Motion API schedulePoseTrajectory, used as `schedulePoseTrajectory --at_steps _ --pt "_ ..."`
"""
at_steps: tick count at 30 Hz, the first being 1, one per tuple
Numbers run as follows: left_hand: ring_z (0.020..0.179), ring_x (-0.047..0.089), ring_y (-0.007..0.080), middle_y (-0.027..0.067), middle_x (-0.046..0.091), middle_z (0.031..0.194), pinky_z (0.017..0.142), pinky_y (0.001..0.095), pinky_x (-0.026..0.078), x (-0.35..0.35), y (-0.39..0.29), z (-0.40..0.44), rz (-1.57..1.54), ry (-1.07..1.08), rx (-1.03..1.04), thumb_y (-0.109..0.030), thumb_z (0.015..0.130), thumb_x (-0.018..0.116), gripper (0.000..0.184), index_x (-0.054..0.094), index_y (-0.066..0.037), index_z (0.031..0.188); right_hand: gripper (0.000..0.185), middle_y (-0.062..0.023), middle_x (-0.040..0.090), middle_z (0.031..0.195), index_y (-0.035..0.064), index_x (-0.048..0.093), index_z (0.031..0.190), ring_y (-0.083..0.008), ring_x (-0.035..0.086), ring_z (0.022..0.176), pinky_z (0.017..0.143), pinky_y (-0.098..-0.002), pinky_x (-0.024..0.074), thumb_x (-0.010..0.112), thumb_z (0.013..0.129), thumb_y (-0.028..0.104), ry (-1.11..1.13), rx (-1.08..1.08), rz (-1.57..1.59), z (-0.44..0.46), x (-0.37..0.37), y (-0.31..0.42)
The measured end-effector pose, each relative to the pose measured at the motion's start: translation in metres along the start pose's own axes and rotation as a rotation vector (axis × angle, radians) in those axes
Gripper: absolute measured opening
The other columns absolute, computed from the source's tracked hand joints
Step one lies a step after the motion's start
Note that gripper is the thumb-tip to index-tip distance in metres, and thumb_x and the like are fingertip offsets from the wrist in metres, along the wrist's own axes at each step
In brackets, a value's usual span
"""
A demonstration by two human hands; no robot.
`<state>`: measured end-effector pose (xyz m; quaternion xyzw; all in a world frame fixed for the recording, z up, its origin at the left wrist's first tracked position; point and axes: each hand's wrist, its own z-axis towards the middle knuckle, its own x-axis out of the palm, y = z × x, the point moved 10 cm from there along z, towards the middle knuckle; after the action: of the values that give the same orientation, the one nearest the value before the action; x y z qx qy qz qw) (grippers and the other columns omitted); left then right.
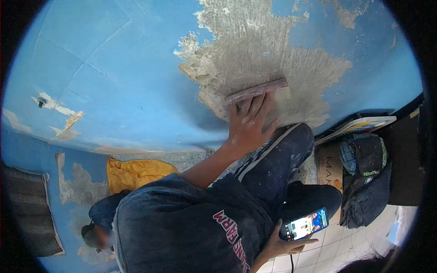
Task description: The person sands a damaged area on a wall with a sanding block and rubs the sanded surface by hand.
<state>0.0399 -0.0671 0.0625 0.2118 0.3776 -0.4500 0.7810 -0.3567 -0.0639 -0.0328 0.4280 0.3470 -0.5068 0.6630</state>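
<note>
My left hand (249,123), dusty and with its back to me, grips a long, narrow purplish block (256,91) and presses it against the wall. Whether it is a sanding block or a float I cannot tell. Around it spreads a rough grey bare patch (268,54), edged by peeling blue paint. Lower down, near my bent knee, my right hand (282,243) holds a smartphone (306,224) with its screen lit. A thin black cable (292,263) hangs below that hand.
Beside my legs lie a cardboard box (330,166), a dark bag (366,182) and a leaning framed board (359,125). Behind me are a yellow cloth or sack (139,173) and another person (102,218). A small fixture (41,102) projects from the wall.
</note>
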Motion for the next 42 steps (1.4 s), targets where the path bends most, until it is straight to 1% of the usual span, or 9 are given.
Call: schedulePoseTrajectory --at_steps 3,11,21,26,30,36,39,41,42 --pt "0.127 0.037 0.0413 0.0257 0.041 0.142 0.098 0.0635 0.027 -0.008 0.008 -0.005 0.012 -0.020 0.036 -0.048 0.086 0.065 0.087 0.034 0.005 0.148 0.130 -0.0182 0.058 0.133 0.0014 0.024 0.154 -0.0323 0.051 0.108 0.086 -0.0490 0.0453 0.067 0.063 0.083 0.101 0.024 -0.054 -0.019 0.011 -0.005" --pt "0.131 0.033 0.0431 0.0269 0.037 0.145 0.102 0.0702 0.023 0.008 -0.001 -0.003 0.022 0.002 -0.014 -0.050 0.087 0.064 0.087 0.034 0.005 0.148 0.119 -0.0189 0.053 0.125 0.0064 0.029 0.154 -0.0341 0.050 0.114 0.087 -0.0517 0.0451 0.065 0.068 0.081 0.009 -0.078 -0.209 0.002 0.007 -0.001" --pt "0.134 0.030 0.0432 0.0265 0.035 0.147 0.100 0.0701 0.023 0.000 -0.002 -0.004 0.041 -0.039 0.039 -0.051 0.088 0.063 0.086 0.035 0.006 0.147 0.101 -0.0159 0.053 0.111 0.0079 0.039 0.149 -0.0336 0.052 0.108 0.081 -0.0503 0.0472 0.071 0.075 0.069 -0.008 0.062 -0.058 -0.008 -0.002 -0.023" --pt "0.128 0.037 0.0422 0.0269 0.040 0.143 0.096 0.0669 0.027 0.003 0.000 -0.002 0.021 -0.006 0.018 -0.051 0.088 0.062 0.086 0.035 0.008 0.145 0.088 -0.0103 0.054 0.110 0.0075 0.054 0.131 -0.0294 0.054 0.105 0.075 -0.0485 0.0456 0.071 0.073 0.072 -0.033 0.105 -0.140 -0.015 -0.007 -0.030" --pt "0.126 0.039 0.0427 0.0275 0.040 0.142 0.095 0.0678 0.027 0.004 -0.003 -0.003 0.032 -0.039 0.025 -0.051 0.088 0.063 0.087 0.035 0.009 0.145 0.088 -0.0095 0.054 0.110 0.0084 0.053 0.129 -0.0295 0.054 0.106 0.076 -0.0493 0.0451 0.070 0.072 0.074 0.054 0.124 -0.191 -0.015 0.003 -0.040" --pt "0.128 0.037 0.0488 0.0314 0.036 0.145 0.096 0.0728 0.024 0.005 0.001 -0.004 0.008 -0.041 0.040 -0.053 0.087 0.064 0.091 0.033 0.009 0.146 0.105 -0.0152 0.051 0.128 0.0051 0.037 0.143 -0.0337 0.048 0.119 0.090 -0.0554 0.0403 0.062 0.074 0.080 0.092 0.234 -0.191 -0.008 -0.002 -0.032" --pt "0.132 0.031 0.0538 0.0341 0.030 0.148 0.097 0.0777 0.017 0.002 0.005 0.007 -0.004 0.012 -0.021 -0.055 0.085 0.065 0.098 0.028 0.010 0.148 0.104 -0.0184 0.045 0.136 0.0035 0.034 0.145 -0.0349 0.044 0.125 0.097 -0.0568 0.0357 0.058 0.078 0.079 -0.169 -0.006 -0.077 0.000 -0.026 -0.008" --pt "0.135 0.024 0.0565 0.0358 0.025 0.151 0.098 0.0804 0.010 -0.038 0.015 0.027 0.037 -0.261 -0.097 -0.056 0.083 0.066 0.102 0.025 0.010 0.149 0.098 -0.0200 0.038 0.141 0.0011 0.032 0.145 -0.0348 0.040 0.128 0.101 -0.0569 0.0339 0.058 0.083 0.073 -0.116 -0.174 0.115 0.004 -0.032 0.023" --pt "0.135 0.024 0.0565 0.0358 0.025 0.151 0.098 0.0804 0.010 -0.042 0.014 0.034 0.038 -0.259 -0.098 -0.056 0.083 0.066 0.102 0.025 0.010 0.149 0.067 -0.0179 0.053 0.125 0.0017 0.052 0.129 -0.0335 0.050 0.115 0.095 -0.0502 0.0385 0.062 0.090 0.055 -0.127 -0.282 0.307 0.013 -0.047 0.055"
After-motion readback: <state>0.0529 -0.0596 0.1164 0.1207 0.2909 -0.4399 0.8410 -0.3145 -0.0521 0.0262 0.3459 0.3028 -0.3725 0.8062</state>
